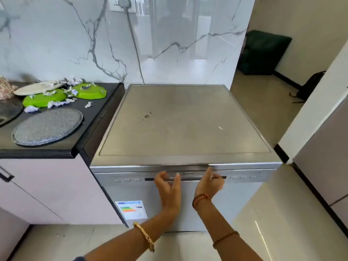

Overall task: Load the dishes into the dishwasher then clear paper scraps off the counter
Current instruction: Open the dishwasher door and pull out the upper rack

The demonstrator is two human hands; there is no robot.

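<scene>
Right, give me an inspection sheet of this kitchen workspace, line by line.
Surface: dark counter, left of the dishwasher, whose door is closed.
Job's things: two green plates, a white plate and a grey plate on the counter.
Clutter: paper scraps on and around the plates.
Hands: left hand and right hand at the door handle, fingers curled, hold unclear.
Cables: nothing seen.
Surroundings: marble wall, backpack on the floor.

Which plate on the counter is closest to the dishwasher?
The right green plate, at the back of the counter, lies nearest the dishwasher. The other green plate, the white plate and the grey plate sit further left.
</scene>
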